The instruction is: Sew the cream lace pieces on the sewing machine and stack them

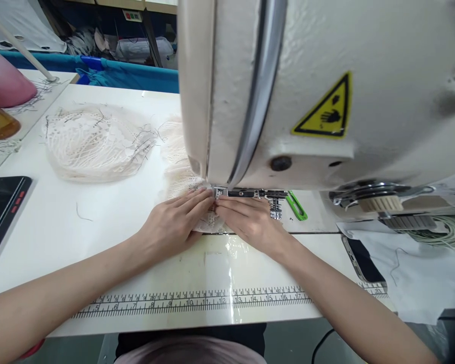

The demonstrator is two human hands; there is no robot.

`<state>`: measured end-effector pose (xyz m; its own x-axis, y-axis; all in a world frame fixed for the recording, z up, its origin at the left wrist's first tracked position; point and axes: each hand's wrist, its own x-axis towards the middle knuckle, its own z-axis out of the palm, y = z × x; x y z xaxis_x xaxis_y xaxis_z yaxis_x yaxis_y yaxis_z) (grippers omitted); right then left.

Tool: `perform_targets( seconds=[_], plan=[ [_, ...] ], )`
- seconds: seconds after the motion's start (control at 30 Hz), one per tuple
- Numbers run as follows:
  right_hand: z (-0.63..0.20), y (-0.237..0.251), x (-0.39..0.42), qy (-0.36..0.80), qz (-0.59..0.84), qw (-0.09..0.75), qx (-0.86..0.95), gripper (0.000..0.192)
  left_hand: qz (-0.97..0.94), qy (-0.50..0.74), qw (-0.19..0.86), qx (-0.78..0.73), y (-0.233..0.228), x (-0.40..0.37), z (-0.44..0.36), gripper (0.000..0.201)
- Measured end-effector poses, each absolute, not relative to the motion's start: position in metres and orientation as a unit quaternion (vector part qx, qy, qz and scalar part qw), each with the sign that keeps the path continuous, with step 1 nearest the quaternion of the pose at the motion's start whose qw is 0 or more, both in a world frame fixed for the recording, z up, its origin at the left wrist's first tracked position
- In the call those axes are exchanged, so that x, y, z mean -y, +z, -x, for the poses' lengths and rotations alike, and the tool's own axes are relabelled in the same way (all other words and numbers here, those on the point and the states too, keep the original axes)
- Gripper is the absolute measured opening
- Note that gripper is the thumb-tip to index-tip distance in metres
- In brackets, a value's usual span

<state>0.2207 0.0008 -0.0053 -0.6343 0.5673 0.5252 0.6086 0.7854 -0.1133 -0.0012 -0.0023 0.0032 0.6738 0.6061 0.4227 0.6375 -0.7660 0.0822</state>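
A piece of cream lace fabric (212, 223) lies under the head of a sewing machine (318, 91), partly hidden by the machine and my fingers. My left hand (176, 217) holds its left side, fingers pressed together and pointing at the presser foot (242, 193). From the right, my right hand (252, 218) has its fingertips on the same lace, just in front of the foot. The two hands' fingertips nearly meet. The needle is hidden. Behind my left hand, more lace runs back along the machine's left side.
A bunched lace piece (98, 144) with dark loose threads lies at left. A black device (3, 212) sits at the left edge. Right of the foot is a green thread snipper (296, 205). A phone (364, 260) and white cloth (413, 273) lie right. A printed ruler (189, 303) lines the front edge.
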Motion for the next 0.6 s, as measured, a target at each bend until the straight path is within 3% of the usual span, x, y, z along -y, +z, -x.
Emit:
perform_targets(
  seconds=[0.4, 0.6],
  plan=[
    [-0.2288, -0.0029, -0.0069, 0.094, 0.374, 0.276, 0.88, 0.022, 0.922, -0.204, 0.062, 0.325, 0.002, 0.0026, -0.0018, 0.04],
    [-0.2296, 0.0014, -0.0077, 0.065, 0.394, 0.274, 0.875, 0.024, 0.924, -0.197, 0.063, 0.321, 0.0007, 0.0017, -0.002, 0.04]
  ],
)
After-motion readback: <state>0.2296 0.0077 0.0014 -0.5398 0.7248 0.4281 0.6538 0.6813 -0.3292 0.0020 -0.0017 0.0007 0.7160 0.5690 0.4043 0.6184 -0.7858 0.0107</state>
